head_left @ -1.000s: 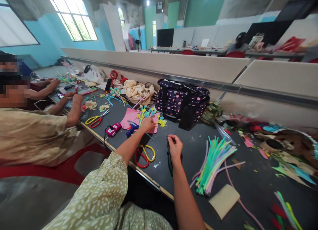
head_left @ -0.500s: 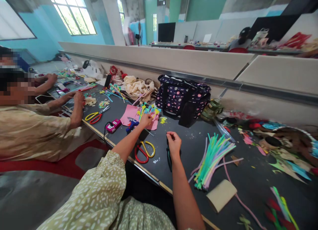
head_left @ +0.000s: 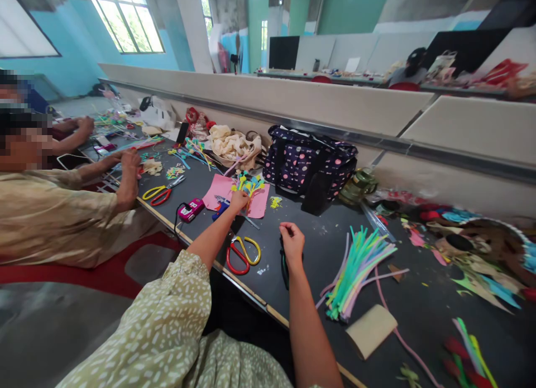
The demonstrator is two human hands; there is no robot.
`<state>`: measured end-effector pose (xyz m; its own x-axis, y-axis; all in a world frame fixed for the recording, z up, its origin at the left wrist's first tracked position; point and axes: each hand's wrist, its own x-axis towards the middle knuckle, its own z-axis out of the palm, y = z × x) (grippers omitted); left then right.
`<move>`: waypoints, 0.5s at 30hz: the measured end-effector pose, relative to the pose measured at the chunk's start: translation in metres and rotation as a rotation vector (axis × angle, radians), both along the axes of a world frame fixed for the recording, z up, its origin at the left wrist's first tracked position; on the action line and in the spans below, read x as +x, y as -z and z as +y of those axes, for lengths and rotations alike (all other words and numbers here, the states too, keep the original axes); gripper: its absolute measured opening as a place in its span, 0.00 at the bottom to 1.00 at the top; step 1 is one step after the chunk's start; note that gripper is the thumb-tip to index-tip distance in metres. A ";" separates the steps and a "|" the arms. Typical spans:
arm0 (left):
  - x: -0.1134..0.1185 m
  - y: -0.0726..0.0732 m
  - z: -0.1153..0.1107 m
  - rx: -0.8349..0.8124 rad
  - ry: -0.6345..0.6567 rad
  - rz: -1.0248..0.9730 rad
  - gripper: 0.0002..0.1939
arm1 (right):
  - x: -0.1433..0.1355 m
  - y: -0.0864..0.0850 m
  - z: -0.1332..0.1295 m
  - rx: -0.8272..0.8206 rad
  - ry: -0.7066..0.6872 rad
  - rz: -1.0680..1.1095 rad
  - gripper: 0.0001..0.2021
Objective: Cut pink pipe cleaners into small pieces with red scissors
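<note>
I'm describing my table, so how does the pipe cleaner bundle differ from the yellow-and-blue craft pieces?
The pipe cleaner bundle lies on the tabletop; the craft pieces are over the pink sheet. The bundle looks larger than the pieces. The left grip is at the pieces, but no grip touches the bundle. Both include yellow.

a loose olive-green sleeve (head_left: 153,315) is patterned with white dashes.

The bare left hand (head_left: 239,200) extends at one o'clock from a loose green fabric sleeve (head_left: 167,304) flecked with white, fingers bent, fingertips unclear; at its four o'clock, the bare right hand (head_left: 293,242) curls inward, its bare forearm (head_left: 309,315) pointing between eleven and twelve.
</note>
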<state>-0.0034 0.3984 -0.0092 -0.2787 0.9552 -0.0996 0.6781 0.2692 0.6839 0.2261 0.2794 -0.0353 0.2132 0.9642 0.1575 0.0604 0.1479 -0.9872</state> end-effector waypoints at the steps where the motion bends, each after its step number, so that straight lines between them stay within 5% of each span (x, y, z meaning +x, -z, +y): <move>1: 0.000 0.000 -0.001 -0.001 0.009 0.012 0.10 | 0.000 0.000 0.000 -0.001 -0.002 -0.001 0.12; 15: 0.017 -0.001 -0.009 0.059 0.024 0.305 0.06 | 0.000 -0.001 -0.001 -0.001 0.000 0.012 0.12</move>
